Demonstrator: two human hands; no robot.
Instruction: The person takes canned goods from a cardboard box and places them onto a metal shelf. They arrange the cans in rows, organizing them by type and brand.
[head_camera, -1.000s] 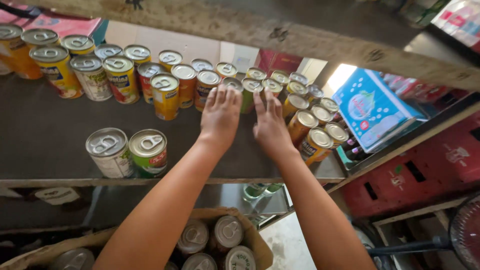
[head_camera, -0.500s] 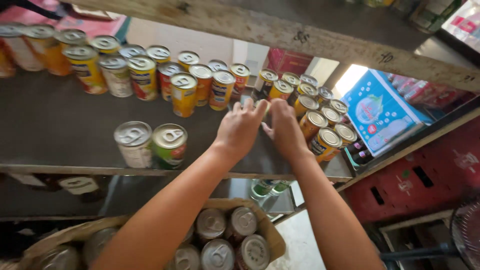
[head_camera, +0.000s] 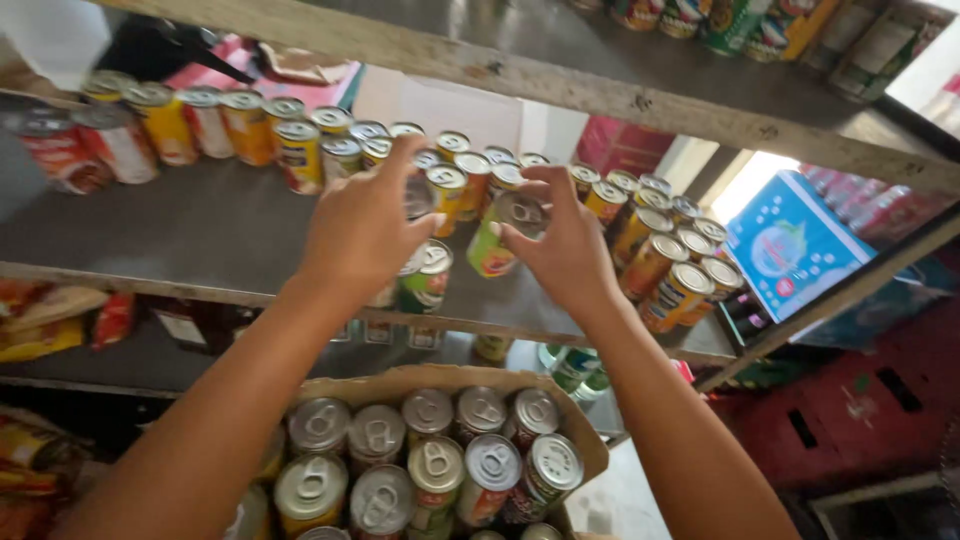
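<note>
My left hand is curled around a tin can, of which only the grey lid shows between fingers and thumb. My right hand grips a green and orange can, tilted with its pull-tab lid facing me. Both hands hover close together above the dark shelf, in front of a long row of cans. Under my left hand a green can stands near the shelf's front edge. A cardboard box packed with several cans sits below my forearms.
More cans curve along the shelf to the right, ending by a blue carton. A wooden plank shelf runs overhead. Snack packets lie on the lower shelf at left. A red crate stands at lower right.
Both hands have come back from the row of cans toward the shelf's front and have risen, each now with a can in it. The view has shifted down and nearer.
</note>
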